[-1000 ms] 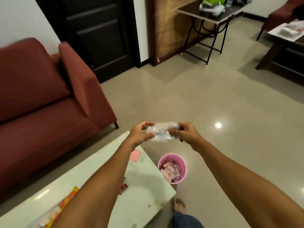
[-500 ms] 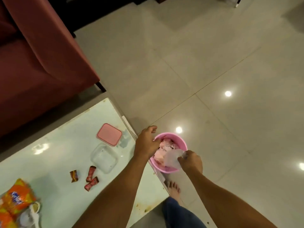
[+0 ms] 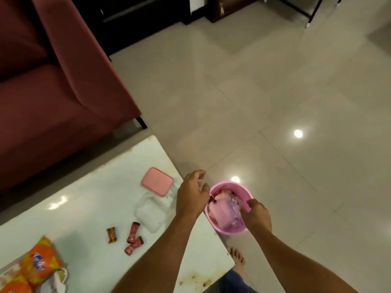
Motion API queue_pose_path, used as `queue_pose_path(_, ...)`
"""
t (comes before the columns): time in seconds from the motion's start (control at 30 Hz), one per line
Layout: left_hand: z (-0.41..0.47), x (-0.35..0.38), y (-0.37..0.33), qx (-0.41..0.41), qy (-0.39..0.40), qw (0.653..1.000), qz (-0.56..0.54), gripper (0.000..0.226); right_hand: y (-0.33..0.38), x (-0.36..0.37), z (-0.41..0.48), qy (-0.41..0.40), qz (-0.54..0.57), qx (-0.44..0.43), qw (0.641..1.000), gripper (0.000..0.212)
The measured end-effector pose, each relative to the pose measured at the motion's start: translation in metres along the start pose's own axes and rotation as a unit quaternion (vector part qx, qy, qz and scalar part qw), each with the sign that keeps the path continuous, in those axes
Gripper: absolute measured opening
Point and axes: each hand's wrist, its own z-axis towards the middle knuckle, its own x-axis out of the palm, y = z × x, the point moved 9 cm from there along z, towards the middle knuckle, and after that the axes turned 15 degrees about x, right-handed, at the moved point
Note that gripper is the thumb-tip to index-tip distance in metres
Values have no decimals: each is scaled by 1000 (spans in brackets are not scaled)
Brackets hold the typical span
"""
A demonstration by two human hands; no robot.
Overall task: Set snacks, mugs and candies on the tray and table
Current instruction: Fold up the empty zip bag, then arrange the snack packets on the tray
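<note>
My right hand (image 3: 257,212) reaches into a pink bin (image 3: 232,230) on the floor by the table corner, its fingers curled on a clear plastic wrapper (image 3: 232,209) that lies over pink scraps. Hovering over the bin's left rim, my left hand (image 3: 192,193) has its fingers loosely apart and holds nothing. Three red wrapped candies (image 3: 133,230) lie on the white glass table (image 3: 84,208). An empty clear container (image 3: 151,212) sits beside its pink lid (image 3: 157,182). Orange snack packs (image 3: 40,261) and a white mug (image 3: 56,281) are at the bottom left.
A dark red sofa (image 3: 53,92) runs along the far side of the table. My bare foot (image 3: 238,259) stands by the table's corner, just under the bin. Glossy tiled floor (image 3: 275,102) spreads to the right; a black table leg (image 3: 309,17) shows at the top right.
Both hands dropped from chest height, where they held the clear wrapper between them, down to the bin. My left hand let go; the right pushed the wrapper in. The view tilted down.
</note>
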Motion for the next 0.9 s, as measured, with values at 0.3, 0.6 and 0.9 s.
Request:
queue_pose_path(0.3,-65,-268,-87,77,-104,987,92,39,219,-110,-283,-29,63,-311,948,18)
queue_pose_path(0.6,-232,-552,-84,54,-209,946,243,39,365,-145,-615,-71,43,-518,851,19)
queue_pose_path(0.9,-386,-643,-45,-16,-254,923,288,39,359,-91,-774,-30,0,-609,793,25)
